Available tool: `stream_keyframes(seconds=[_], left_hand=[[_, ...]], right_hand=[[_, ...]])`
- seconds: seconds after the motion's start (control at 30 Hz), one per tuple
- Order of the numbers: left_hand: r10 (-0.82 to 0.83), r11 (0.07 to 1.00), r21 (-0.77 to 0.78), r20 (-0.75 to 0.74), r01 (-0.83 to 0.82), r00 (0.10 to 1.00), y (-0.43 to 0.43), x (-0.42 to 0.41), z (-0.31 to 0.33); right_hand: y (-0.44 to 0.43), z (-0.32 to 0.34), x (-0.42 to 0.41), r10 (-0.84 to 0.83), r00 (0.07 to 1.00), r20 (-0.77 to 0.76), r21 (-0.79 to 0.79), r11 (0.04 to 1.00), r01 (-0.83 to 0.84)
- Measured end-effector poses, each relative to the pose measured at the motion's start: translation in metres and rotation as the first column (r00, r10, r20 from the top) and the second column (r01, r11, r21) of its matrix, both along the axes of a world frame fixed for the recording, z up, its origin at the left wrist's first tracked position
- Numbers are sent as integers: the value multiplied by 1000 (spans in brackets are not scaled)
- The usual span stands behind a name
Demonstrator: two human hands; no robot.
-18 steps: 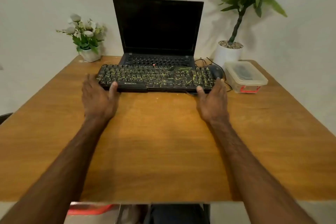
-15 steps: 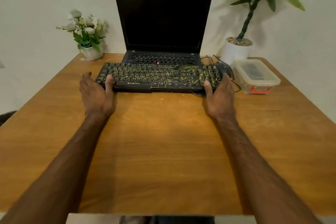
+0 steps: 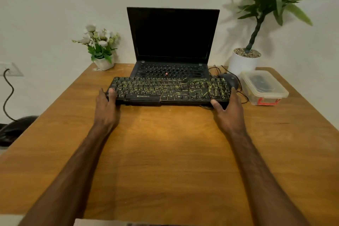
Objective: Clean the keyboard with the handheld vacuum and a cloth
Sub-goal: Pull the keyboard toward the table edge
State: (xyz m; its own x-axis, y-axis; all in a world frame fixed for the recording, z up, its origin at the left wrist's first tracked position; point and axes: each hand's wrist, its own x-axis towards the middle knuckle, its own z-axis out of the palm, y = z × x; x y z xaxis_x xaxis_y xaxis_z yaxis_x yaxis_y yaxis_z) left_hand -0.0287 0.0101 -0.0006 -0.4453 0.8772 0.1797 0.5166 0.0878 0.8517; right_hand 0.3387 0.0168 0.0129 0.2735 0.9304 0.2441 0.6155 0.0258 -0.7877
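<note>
Item: one full-size black keyboard (image 3: 165, 90) with number pad, ZEBRONICS lettering on its near edge. Condition: yellow-green streaks and marks cover most keys, heaviest toward the right half. Pose: lengthwise across the far part of the wooden surface (image 3: 165, 152), keys up, far edge just before the open laptop (image 3: 172, 35). Whether it is lifted cannot be told. The left grip (image 3: 105, 108) holds its left end, thumb on the keys; the right grip (image 3: 229, 110) holds its right end, thumb at the near corner.
</note>
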Motion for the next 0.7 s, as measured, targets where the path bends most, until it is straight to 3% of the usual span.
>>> stream_keyframes(seconds=[0.13, 0.5, 0.6, 0.7], left_hand=[[-22, 1000, -19, -21, 21, 1000, -45, 4, -4], [-123, 991, -67, -81, 118, 989, -190, 15, -3], [-142, 987, -99, -158, 128, 977, -212, 19, 0], [-132, 990, -97, -342, 105, 930, -231, 23, -2]], right_hand=[[-33, 5, 4, 12, 1000, -10, 73, 997, -11], [-152, -1, 33, 33, 999, 35, 28, 999, -34], [-169, -1, 36, 76, 996, 41, -16, 997, -75], [-181, -1, 41, 97, 994, 52, -31, 995, -96]])
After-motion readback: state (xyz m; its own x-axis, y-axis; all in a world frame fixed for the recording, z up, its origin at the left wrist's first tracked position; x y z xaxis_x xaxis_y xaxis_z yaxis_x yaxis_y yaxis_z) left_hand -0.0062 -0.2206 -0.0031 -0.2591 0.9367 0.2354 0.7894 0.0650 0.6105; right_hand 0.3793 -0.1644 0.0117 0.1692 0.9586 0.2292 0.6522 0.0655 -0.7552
